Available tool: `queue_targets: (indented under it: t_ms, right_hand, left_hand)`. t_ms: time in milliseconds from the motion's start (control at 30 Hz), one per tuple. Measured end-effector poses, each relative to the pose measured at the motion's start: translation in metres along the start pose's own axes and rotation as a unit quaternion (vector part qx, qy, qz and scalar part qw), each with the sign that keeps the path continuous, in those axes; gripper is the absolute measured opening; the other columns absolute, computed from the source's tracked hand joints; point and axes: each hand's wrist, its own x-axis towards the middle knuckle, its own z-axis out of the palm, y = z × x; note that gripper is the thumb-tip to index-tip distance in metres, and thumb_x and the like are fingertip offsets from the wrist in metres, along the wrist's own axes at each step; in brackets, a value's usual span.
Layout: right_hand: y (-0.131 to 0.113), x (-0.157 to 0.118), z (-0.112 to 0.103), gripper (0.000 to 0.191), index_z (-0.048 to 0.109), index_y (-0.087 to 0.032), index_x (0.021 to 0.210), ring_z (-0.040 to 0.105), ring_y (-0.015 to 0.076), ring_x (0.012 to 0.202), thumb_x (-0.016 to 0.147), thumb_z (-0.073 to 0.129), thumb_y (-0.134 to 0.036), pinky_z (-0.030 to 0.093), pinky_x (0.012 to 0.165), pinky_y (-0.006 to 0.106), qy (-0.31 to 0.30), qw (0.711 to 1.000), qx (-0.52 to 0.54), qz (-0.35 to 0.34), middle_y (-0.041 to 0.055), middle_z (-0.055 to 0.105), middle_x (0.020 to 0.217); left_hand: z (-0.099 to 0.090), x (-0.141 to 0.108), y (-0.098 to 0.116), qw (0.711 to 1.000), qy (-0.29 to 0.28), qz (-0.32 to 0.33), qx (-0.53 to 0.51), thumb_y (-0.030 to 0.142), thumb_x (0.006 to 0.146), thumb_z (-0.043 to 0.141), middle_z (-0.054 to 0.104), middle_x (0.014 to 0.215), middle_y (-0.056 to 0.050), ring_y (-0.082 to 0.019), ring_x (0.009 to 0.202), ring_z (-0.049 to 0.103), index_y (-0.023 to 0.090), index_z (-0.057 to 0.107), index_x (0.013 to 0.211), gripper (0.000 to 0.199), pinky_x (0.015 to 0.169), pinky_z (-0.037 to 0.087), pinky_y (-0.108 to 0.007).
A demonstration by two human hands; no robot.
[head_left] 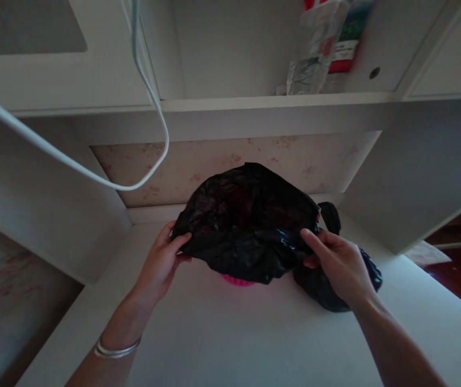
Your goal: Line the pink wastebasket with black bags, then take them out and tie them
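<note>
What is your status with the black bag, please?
Left hand, right hand gripping open black bag by rim. Pink object mostly hidden. Second black bag near right hand; white cable hangs clear, left.

left wrist (pixel 122 329) — slim silver bangle (pixel 118 353), two-banded | both forearms (pixel 394 336) — bare

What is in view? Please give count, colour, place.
Bag: 1, black, centre
Bundle: 1, black, right of bag
Ribbed thing: 1, pink, beneath bag
Cable: 1, white, upper left
Container: 1, clear, in cabinet
Pack: 1, multicoloured, beside container
Cabinet: 1, white, top
Desk: 1, white, bottom
Wallpaper: 2 areas, pinkish, back and left
Surface: 1, dark red, far right
Bangle: unclear count, silver, lower left
Left hand: 1, bare, at bag's left
Right hand: 1, bare, at bag's right
</note>
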Motion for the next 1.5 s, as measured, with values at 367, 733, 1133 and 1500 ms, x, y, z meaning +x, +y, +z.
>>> queue_targets:
  t_ms: [367, 733, 1133, 1500]
  right_hand:
    - [0.019, -0.007, 0.008, 0.098, 0.039, -0.041, 0.153, 0.073, 0.0184, 0.085, 0.070, 0.092, -0.048, 0.061, 0.066, 0.028, -0.062, 0.984, 0.165, 0.017, 0.0009, 0.072, 0.120]
    - [0.017, 0.001, 0.018, 0.046, 0.074, -0.023, 0.095, 0.055, 0.0148, 0.073, 0.073, 0.087, -0.062, 0.043, 0.061, 0.024, -0.074, 0.989, 0.123, 0.029, -0.0002, 0.067, 0.082]
    - [-0.002, -0.073, 0.007, 0.048, 0.072, -0.026, 0.108, 0.060, 0.0160, 0.070, 0.072, 0.091, -0.052, 0.047, 0.059, 0.025, -0.142, 0.970, 0.151, 0.123, 0.0010, 0.070, 0.085]
    - [0.006, -0.089, -0.013, 0.052, 0.070, -0.028, 0.116, 0.053, 0.0145, 0.058, 0.080, 0.081, -0.063, 0.044, 0.049, 0.023, -0.063, 0.992, 0.085, 0.065, -0.0010, 0.060, 0.067]
  left_hand:
    - [-0.001, 0.000, -0.011, 0.987, -0.104, -0.107, -0.064, 0.021, 0.076, 0.087, 0.076, 0.125, -0.010, -0.024, 0.101, 0.074, 0.021, 0.070, 0.120, 0.047, 0.078, 0.064, -0.032]
    - [0.004, 0.016, -0.014, 0.995, -0.042, -0.057, -0.070, 0.012, 0.071, 0.084, 0.076, 0.108, -0.005, -0.018, 0.082, 0.071, 0.022, 0.068, 0.119, 0.051, 0.061, 0.064, -0.026]
    - [-0.042, -0.090, -0.007, 0.989, 0.072, -0.093, -0.088, 0.029, 0.067, 0.095, 0.078, 0.120, -0.002, -0.028, 0.108, 0.074, 0.030, 0.075, 0.121, 0.057, 0.071, 0.064, -0.023]
    - [-0.079, -0.110, -0.012, 0.993, 0.106, -0.055, -0.005, 0.043, 0.064, 0.097, 0.068, 0.072, 0.006, -0.012, 0.047, 0.054, 0.032, 0.075, 0.105, 0.048, 0.036, 0.048, -0.019]
